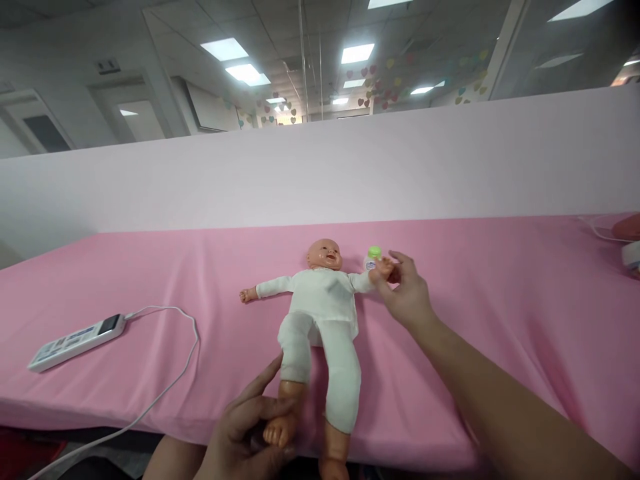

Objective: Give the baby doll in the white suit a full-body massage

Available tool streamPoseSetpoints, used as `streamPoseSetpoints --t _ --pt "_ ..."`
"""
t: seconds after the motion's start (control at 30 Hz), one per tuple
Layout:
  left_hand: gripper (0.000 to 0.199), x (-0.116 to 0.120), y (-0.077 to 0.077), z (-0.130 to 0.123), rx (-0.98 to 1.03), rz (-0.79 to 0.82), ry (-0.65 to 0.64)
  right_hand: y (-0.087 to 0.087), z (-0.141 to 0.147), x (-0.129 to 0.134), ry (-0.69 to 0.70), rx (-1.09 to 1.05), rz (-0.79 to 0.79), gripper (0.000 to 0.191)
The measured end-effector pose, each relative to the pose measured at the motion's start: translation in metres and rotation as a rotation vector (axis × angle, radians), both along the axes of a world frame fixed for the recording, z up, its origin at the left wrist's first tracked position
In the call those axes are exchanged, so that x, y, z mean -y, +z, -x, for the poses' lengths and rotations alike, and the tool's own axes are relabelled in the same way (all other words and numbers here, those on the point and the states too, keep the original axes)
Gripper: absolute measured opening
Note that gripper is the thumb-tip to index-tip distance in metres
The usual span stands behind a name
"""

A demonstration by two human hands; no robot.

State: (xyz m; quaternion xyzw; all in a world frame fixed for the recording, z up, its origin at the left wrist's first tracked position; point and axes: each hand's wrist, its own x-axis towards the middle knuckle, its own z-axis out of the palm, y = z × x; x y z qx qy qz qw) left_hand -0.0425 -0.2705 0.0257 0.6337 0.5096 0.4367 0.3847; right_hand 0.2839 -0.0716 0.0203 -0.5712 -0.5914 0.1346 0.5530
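A baby doll (325,297) in a white top and white leggings lies face up on the pink cloth (215,267), its head toward the far side. My left hand (250,427) is wrapped round the doll's lower leg and foot at the near edge. With my right hand (407,290) I hold the doll's hand on the right side, thumb and fingers around it. Just behind that small hand stands a little bottle with a green cap (374,253), partly hidden. The doll's other arm stretches out to the left on the cloth.
A white power strip (77,342) lies at the left, its white cord (193,347) running over the near edge. Behind the table rises a white partition (320,177). Part of a pinkish object (626,228) shows at the far right.
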Motion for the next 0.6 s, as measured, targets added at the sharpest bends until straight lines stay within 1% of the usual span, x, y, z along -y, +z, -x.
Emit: streamPoseSetpoints --t 0.03,0.07,0.13,0.17,0.23,0.33,0.43,0.5,0.57,0.6 --pt "0.030 -0.006 0.000 -0.004 0.028 -0.038 0.000 0.001 0.010 0.006 0.066 0.058 -0.083 0.057" --pt "0.029 -0.013 0.000 -0.009 0.041 -0.066 -0.012 0.001 0.019 0.011 0.139 0.142 -0.139 0.046" --pt "0.026 -0.030 0.002 -0.016 0.045 -0.111 -0.053 -0.003 0.032 0.015 0.275 0.319 -0.219 0.023" --pt "0.026 -0.040 0.004 -0.019 0.043 -0.125 -0.072 -0.006 0.037 0.016 0.337 0.397 -0.244 0.016" --pt "0.030 -0.060 0.009 -0.025 0.050 -0.130 -0.096 -0.011 0.042 0.014 0.430 0.506 -0.289 0.015" --pt "0.036 -0.084 0.014 -0.032 0.117 -0.105 -0.105 -0.016 0.044 0.011 0.482 0.574 -0.323 0.018" --pt "0.039 -0.094 0.015 -0.037 0.152 -0.091 -0.117 -0.016 0.044 0.011 0.507 0.581 -0.298 0.017" --pt "0.038 -0.091 0.015 -0.038 0.131 -0.105 -0.106 -0.015 0.043 0.011 0.514 0.527 -0.266 0.015" --pt "0.036 -0.079 0.015 -0.037 0.093 -0.119 -0.086 -0.015 0.038 0.009 0.476 0.376 -0.205 0.012" --pt "0.035 -0.070 0.016 -0.035 0.070 -0.120 -0.080 -0.016 0.035 0.006 0.427 0.259 -0.164 0.012"
